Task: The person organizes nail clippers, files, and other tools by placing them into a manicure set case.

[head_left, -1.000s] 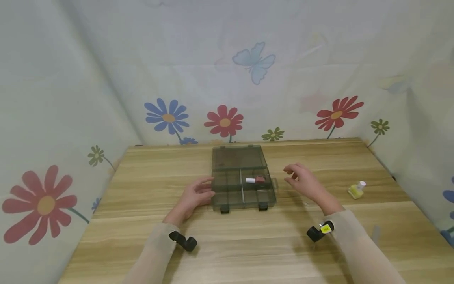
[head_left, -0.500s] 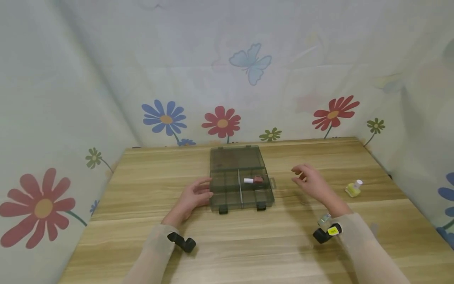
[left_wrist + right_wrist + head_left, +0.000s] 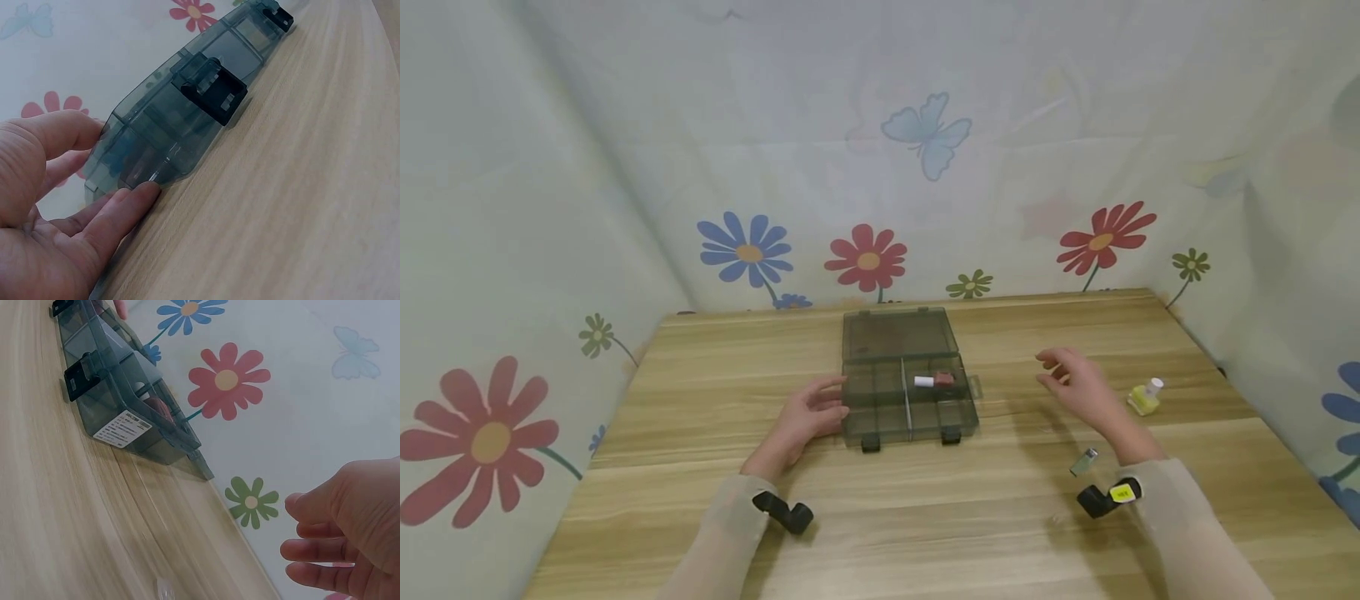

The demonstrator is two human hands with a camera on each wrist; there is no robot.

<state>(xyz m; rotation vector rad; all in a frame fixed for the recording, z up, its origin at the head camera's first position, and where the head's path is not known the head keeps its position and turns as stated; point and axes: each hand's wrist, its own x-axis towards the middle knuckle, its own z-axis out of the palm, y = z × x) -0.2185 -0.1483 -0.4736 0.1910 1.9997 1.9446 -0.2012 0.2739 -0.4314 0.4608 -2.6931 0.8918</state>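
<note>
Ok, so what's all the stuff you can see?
box: one, dark green, open, mid table
latches: two, black, box's front
red bottle: one, red with white cap, in box
yellow bottle: one, yellow with white cap, table's right
small item: one, pale green, table's right, unclear what
clear piece: at least one, colourless, on table
table: one, light brown, under box
backdrop: one, whitish, behind table
flowers: several, red, blue, green, on backdrop
butterfly: one, pale blue, on backdrop
sleeves: two, beige, picture's bottom
wrist gadgets: two, black, at sleeves
left hand: one, bare, touching box
right hand: one, bare, above table

smoky green box (image 3: pixel 876 379), white-capped red bottle (image 3: pixel 943 380), yellow bottle (image 3: pixel 1143 399), flower-patterned wall (image 3: pixel 775 150)
</note>
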